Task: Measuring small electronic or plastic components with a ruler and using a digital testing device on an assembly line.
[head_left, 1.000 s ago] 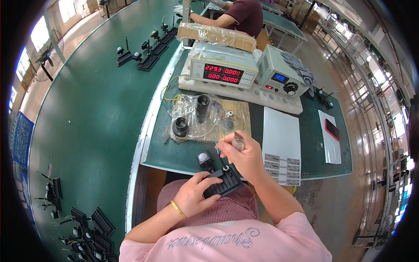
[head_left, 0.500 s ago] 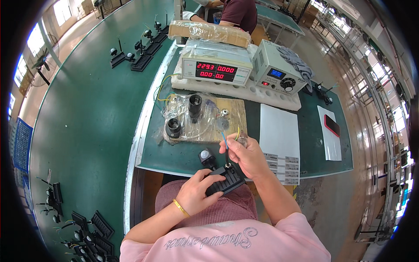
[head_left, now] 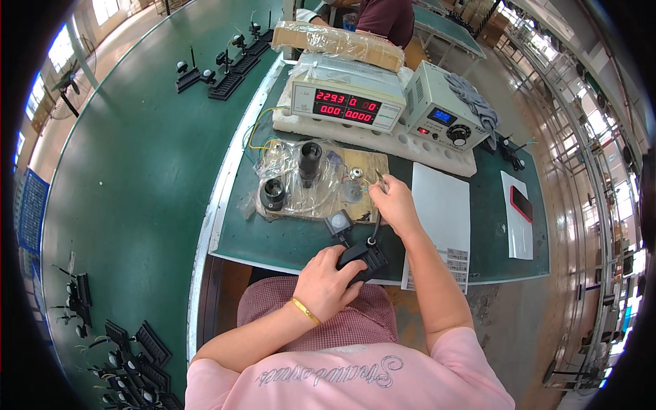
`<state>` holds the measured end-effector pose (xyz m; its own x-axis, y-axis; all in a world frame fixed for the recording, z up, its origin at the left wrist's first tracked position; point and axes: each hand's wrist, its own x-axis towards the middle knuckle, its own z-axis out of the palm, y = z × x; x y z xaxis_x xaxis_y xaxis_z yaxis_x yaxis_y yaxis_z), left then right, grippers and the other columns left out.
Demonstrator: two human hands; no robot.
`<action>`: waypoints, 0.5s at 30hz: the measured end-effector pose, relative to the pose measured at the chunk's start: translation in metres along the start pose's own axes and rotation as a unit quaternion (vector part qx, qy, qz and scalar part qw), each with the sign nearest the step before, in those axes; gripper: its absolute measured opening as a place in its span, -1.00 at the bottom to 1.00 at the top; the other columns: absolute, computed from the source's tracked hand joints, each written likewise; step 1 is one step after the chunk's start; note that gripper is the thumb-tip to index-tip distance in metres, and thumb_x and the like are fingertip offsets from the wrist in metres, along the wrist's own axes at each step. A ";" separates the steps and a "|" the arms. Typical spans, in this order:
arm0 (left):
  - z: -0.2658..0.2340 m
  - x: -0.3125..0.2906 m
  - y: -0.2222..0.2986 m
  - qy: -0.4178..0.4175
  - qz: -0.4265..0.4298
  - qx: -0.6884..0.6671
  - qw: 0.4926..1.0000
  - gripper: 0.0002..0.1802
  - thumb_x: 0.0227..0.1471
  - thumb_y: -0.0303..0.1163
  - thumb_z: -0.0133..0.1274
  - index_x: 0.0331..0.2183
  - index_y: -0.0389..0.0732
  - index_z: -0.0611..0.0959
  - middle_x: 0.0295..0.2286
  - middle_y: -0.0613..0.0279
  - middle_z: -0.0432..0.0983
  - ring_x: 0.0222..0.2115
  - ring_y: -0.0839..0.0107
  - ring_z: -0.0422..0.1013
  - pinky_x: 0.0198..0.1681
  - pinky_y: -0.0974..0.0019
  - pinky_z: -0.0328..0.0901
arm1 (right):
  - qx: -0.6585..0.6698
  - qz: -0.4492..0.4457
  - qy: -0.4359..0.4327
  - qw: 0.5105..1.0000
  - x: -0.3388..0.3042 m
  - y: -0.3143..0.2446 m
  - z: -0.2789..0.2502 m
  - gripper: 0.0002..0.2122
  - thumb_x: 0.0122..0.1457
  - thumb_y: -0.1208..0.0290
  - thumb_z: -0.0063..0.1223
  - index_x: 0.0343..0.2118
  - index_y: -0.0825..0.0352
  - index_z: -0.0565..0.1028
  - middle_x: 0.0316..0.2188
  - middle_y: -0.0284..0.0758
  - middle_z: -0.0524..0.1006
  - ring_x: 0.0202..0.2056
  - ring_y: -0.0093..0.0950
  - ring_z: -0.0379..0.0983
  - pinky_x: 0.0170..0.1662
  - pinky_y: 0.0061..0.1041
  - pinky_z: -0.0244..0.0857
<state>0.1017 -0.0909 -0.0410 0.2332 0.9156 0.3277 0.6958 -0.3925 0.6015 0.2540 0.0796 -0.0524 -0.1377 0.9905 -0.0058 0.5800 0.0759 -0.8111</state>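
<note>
In front of the wooden board (head_left: 373, 163), the half-curled left hand (head_left: 329, 279) holds the black floodlight (head_left: 372, 258), whose cable (head_left: 377, 225) points boardward into the nearer right hand (head_left: 396, 203), fingers pinched closed

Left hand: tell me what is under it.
Under the left hand is a black unit, partly showing, its white-domed head and black cable in view. Whatever the hand covers cannot be seen.

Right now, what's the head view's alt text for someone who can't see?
A person's left hand holds a black device with a white dome; the right hand grips its cable at a wooden board. Behind stands a red-digit meter.
</note>
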 end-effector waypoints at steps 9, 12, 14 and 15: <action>-0.001 0.004 -0.005 0.008 -0.015 0.000 1.000 -0.60 -0.18 -0.31 0.21 -0.20 -0.04 0.54 -0.21 -0.04 0.34 -0.18 0.03 0.35 -0.13 0.11 0.31 | -0.159 -0.003 -0.015 0.987 0.011 -0.018 0.007 -0.69 -0.01 0.27 0.01 -0.28 0.40 0.53 -0.41 0.00 0.56 -0.29 -0.04 0.50 -0.19 -0.21 0.37; 0.003 0.004 -0.008 0.011 -0.012 0.002 1.000 -0.58 -0.22 -0.33 0.22 -0.20 -0.05 0.54 -0.22 -0.03 0.34 -0.20 0.04 0.36 -0.15 0.11 0.32 | -0.196 -0.003 -0.011 0.981 0.014 -0.016 0.007 -0.69 -0.02 0.27 0.01 -0.28 0.38 0.53 -0.41 -0.01 0.56 -0.30 -0.05 0.50 -0.20 -0.20 0.37; 0.003 0.005 -0.008 0.014 -0.009 -0.002 1.000 -0.56 -0.27 -0.35 0.23 -0.22 -0.06 0.56 -0.23 -0.02 0.35 -0.22 0.05 0.37 -0.19 0.11 0.34 | -0.199 -0.005 -0.019 0.980 0.014 -0.014 0.007 -0.71 -0.02 0.28 0.01 -0.30 0.38 0.53 -0.41 -0.01 0.56 -0.31 -0.05 0.50 -0.21 -0.19 0.38; 0.004 0.005 -0.009 0.015 -0.009 -0.002 1.000 -0.56 -0.27 -0.35 0.23 -0.22 -0.06 0.56 -0.23 -0.02 0.35 -0.22 0.05 0.37 -0.19 0.11 0.34 | -0.199 -0.006 -0.019 0.980 0.015 -0.014 0.007 -0.71 -0.02 0.28 0.01 -0.30 0.38 0.53 -0.41 -0.01 0.56 -0.31 -0.05 0.50 -0.21 -0.19 0.38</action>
<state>0.0992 -0.0825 -0.0480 0.2010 0.9193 0.3385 0.6967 -0.3770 0.6103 0.2382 0.0924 -0.0450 -0.1720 0.9848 -0.0249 0.8447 0.1344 -0.5182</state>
